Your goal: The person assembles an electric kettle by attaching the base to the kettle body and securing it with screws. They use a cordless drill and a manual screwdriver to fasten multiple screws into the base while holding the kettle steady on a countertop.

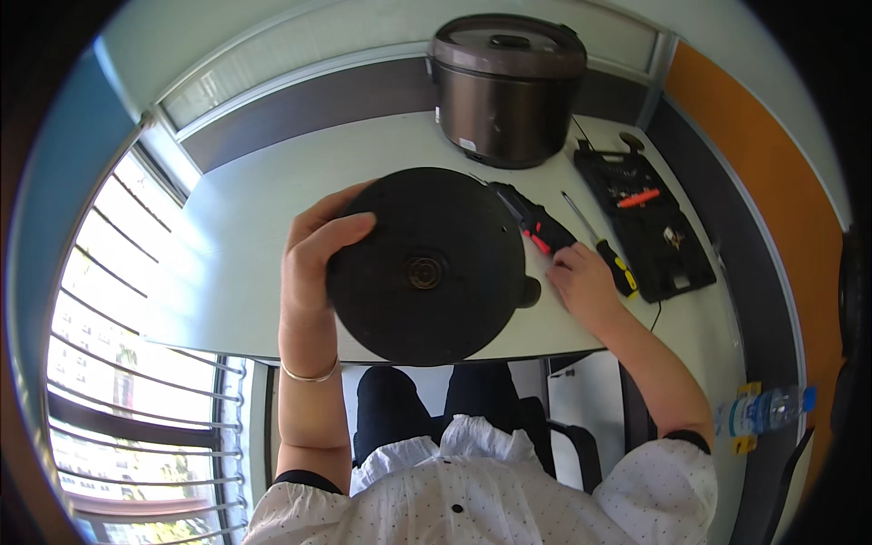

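My left hand [322,241] is closed on the left rim of a round black appliance base [427,318], thumb lying over its face. The base is held up above the table, its flat side turned to me. A ring-shaped metal connector [424,271] sits in its middle, and a small black tab juts out at its right edge. To the right, my right hand [586,282] has its fingers bent around the near end of a black and red power screwdriver [536,222] lying on the table. A yellow and black screwdriver [618,268] lies just right of that hand.
A brown rice cooker [509,91] stands at the back of the white table [245,236]. An opened black tool case [672,259] with an orange-red tool [639,198] lies at the right. Beyond my right elbow is a water bottle [763,411]; a barred window [136,363] is at the left.
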Demonstrator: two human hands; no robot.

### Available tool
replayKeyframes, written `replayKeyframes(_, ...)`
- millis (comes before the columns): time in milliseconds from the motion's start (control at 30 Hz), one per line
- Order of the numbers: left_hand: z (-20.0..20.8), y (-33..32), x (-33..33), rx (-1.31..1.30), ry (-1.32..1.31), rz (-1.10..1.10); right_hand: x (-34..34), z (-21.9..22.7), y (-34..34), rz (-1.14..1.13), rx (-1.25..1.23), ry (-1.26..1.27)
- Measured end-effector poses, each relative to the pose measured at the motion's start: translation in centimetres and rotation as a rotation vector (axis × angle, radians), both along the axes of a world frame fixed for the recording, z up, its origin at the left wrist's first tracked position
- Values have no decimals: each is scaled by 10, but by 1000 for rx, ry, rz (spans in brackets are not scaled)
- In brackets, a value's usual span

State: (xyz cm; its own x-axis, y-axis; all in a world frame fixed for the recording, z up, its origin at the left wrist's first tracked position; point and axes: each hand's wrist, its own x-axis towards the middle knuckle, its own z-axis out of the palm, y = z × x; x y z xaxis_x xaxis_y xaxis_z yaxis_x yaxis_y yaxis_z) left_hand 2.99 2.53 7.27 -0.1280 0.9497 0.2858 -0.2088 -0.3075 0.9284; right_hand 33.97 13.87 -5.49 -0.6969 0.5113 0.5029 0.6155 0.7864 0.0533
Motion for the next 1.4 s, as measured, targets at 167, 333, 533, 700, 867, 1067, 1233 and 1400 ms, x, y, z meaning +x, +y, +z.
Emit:
replayKeyframes(167, -4, -6, 13, 477, 179, 137, -5, 3, -5, 17, -31, 195)
replayKeyframes(333, -5, -1, -1, 415, 223, 57, -13, 51, -19, -67, -251, 619)
replayKeyframes(533, 8, -6, -1, 16, -12, -30, -28, 108, -37, 157, -391, 823)
replayKeyframes(700, 3, -3, -4, 14, -52, -43, -60, 142, -59, 337, -414, 774)
replayKeyframes(867, 2, -4, -5, 12, -74, -58, -102, 153, -67, 452, -179, 590)
replayKeyframes(1067, 1, -2, -7, 18, -43, -51, -129, 150, -65, 490, 41, 447)
replayKeyframes(1233, -2, -2, -7, 29, -46, -40, -133, 149, -67, 454, 124, 380)
replayKeyframes(1400, -1, -1, -8, 14, -43, -33, -134, 150, -67, 437, 169, 304)
